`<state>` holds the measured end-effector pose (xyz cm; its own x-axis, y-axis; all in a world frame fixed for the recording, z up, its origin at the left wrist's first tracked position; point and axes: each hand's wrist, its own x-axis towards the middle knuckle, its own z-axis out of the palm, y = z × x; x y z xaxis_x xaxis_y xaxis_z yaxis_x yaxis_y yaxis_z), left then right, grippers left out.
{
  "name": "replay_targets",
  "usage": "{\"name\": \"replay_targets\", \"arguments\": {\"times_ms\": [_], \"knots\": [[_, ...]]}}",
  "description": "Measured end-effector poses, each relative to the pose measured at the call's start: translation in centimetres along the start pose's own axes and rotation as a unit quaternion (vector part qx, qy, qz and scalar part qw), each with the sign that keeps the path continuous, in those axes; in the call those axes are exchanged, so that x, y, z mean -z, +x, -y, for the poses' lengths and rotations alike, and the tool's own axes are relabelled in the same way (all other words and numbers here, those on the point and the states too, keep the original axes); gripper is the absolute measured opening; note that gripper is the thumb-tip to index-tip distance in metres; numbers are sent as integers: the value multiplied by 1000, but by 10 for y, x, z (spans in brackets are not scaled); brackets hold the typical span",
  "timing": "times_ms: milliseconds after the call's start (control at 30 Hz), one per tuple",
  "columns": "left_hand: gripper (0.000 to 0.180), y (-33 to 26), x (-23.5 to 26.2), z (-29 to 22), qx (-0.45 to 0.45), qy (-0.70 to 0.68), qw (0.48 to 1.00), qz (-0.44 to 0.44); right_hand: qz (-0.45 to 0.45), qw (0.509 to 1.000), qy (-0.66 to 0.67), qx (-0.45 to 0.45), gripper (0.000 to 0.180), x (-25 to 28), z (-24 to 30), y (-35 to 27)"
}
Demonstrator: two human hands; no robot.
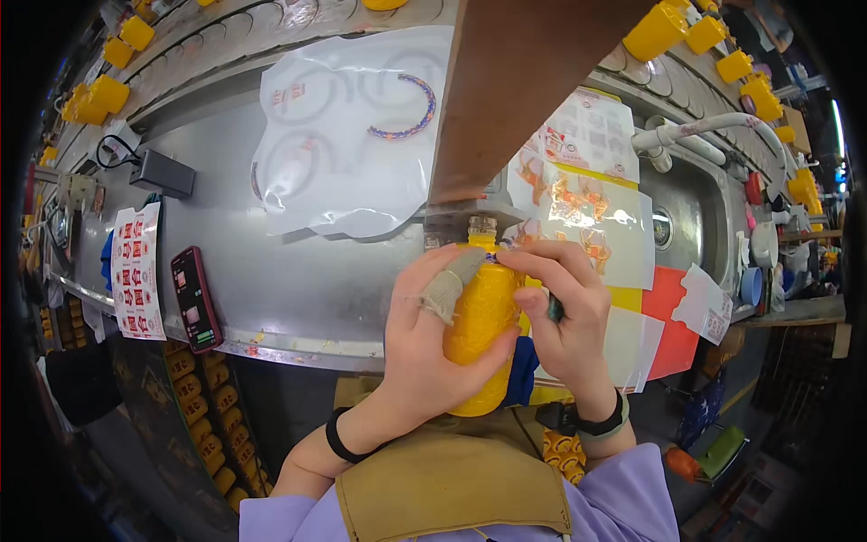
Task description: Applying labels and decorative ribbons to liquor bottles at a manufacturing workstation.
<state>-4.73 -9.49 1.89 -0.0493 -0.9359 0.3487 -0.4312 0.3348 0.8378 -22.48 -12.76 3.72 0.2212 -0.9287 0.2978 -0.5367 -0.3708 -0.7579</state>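
Observation:
A yellow bottle (pixel 488 316) with a bumpy surface and a clear neck stands tilted in front of my chest. My left hand (pixel 415 352) is wrapped round its left side, thumb across the lower front and a grey cloth wrap (pixel 452 286) on one finger. At the bottle's shoulder shows a small blue patterned strip (pixel 492 257), like a decal. My right hand (pixel 571 312) is closed against the bottle's upper right, its fingertips pressing beside that strip. On a white backing sheet (pixel 352 181) lies a curved blue and orange decal (pixel 426 99).
A brown post (pixel 506 90) rises beyond the bottle. On the metal bench lie a phone (pixel 196 298), a red-printed sheet (pixel 138 271) and a grey box (pixel 163 173). Orange decal sheets (pixel 578 217) lie right, beside a sink (pixel 691 217) with a white tap (pixel 695 134). Yellow bottles (pixel 97 99) line the back.

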Motion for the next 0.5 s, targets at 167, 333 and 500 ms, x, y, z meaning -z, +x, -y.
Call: {"name": "replay_targets", "arguments": {"times_ms": [167,333,500], "knots": [[66,-6,3,10,-7,-6,1000,1,-5,1000,-11,-1,27,-1,-2,-5],[69,-10,-1,40,96,-257,961,12,-6,998,13,-61,22,9,-6,-4],[72,-11,4,35,84,-271,959,-7,-21,999,-17,-35,22,8,-1,0]]}}
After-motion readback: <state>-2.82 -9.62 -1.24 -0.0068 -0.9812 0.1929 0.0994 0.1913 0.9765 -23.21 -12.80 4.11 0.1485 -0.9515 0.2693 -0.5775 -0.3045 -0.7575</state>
